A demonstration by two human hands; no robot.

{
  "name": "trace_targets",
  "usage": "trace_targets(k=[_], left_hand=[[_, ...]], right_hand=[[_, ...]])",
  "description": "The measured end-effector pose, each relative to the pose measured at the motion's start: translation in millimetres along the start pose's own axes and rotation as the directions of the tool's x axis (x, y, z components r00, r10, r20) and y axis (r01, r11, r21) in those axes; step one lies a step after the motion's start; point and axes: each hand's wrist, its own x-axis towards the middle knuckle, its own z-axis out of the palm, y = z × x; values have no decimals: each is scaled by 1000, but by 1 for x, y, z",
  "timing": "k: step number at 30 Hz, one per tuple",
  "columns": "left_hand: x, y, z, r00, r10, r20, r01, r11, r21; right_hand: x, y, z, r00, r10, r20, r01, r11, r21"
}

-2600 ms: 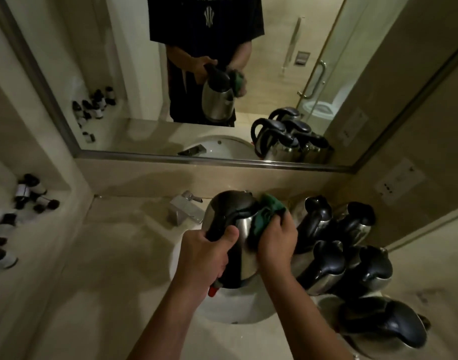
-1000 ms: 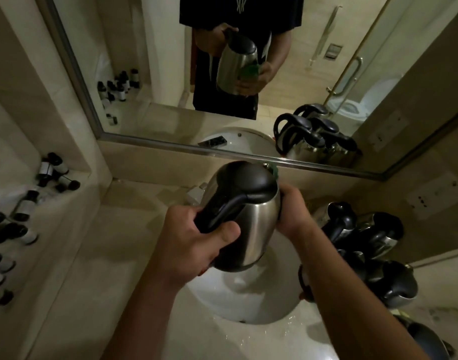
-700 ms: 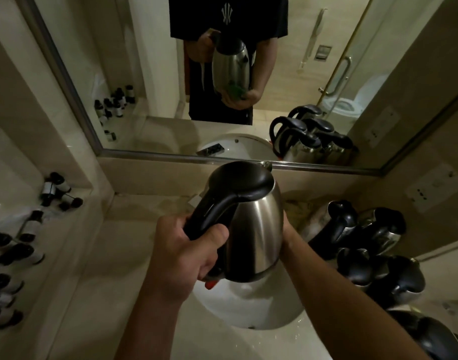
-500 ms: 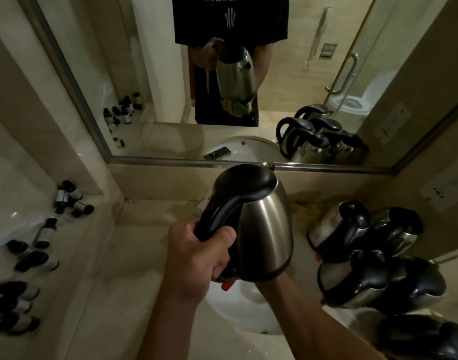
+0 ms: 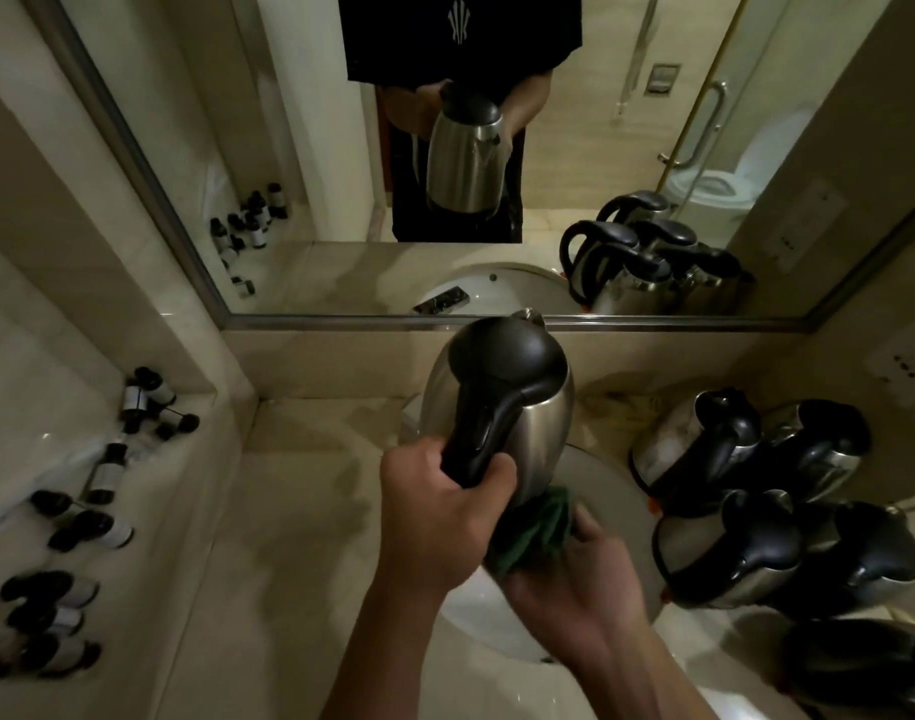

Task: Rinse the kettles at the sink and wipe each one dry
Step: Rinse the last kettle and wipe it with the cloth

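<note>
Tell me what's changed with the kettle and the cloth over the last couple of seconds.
The right hand carried the green cloth from the kettle's upper side down to its base. The left hand kept gripping the handle, above the sink. The other kettles stayed put.

Left hand (image 5: 440,517) grips kettle (image 5: 502,402) handle; right hand (image 5: 575,579) presses green cloth (image 5: 536,532) beneath.

Bare left forearm (image 5: 388,646) and bare right forearm (image 5: 637,662), no watch or rings seen. Mirror reflection: black short-sleeved T-shirt (image 5: 463,39), pale line logo (image 5: 458,24) on chest; dark lower garment below.
</note>
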Motion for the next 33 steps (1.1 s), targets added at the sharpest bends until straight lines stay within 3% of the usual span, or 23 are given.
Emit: trace_targets(k=[2,6,9,10,11,12,14,16,17,18,19,22,24,25,26,27,29,31,32,33], left_hand=[[-4,1,5,1000,-27,5,27,1000,7],[-8,10,13,999,-28,25,28,1000,-6],[-5,18,11,999,-24,34,25,999,-42],[-3,20,10,999,-44,32,46,995,-86],[-1,22,10,997,-69,30,72,988,-137],[1,24,9,996,-89,29,93,978,-186],[5,28,5,994,-104,33,109,960,-259],[7,33,-2,995,-75,69,93,950,-297],[6,35,-5,995,-44,91,69,954,-291],[4,38,-8,994,-15,104,43,962,-269],[2,39,-10,994,5,106,21,972,-235],[0,37,-12,995,-13,98,28,989,-147],[0,35,-14,993,-33,112,48,989,-139],[0,34,-15,991,-46,123,65,986,-152],[1,32,-15,989,-69,128,90,982,-167],[1,31,-15,987,-95,130,119,975,-187],[0,29,-13,983,-139,122,166,955,-247],[-1,28,-12,981,-154,119,183,939,-292],[-2,27,-12,981,-148,129,181,935,-305],[-2,26,-14,980,-139,143,179,931,-319]], right_hand=[[5,-13,4,998,-55,16,56,989,-139],[18,-45,39,972,-206,-114,150,914,-376],[17,-51,59,859,-511,-37,390,700,-598],[11,-45,64,784,-618,59,499,571,-651],[4,-35,64,669,-707,227,627,374,-683],[-2,-23,62,511,-736,444,735,105,-670],[-5,3,50,236,-569,788,743,-418,-523],[10,12,20,69,-355,932,609,-725,-321],[18,12,5,49,-305,951,561,-779,-279],[28,9,-8,71,-333,940,578,-755,-311],[33,6,-14,135,-428,894,637,-653,-409],[37,-13,1,355,-727,587,755,-148,-639],[28,-35,38,598,-691,406,729,258,-633],[17,-44,57,698,-610,375,669,369,-645],[7,-49,72,732,-555,395,640,362,-677],[-2,-48,81,701,-536,471,664,250,-705],[-14,-33,83,503,-459,733,732,-225,-643],[-12,-18,63,261,-283,923,622,-682,-385],[-6,-15,46,184,-188,965,571,-778,-260],[5,-14,24,154,-129,980,554,-810,-194]])
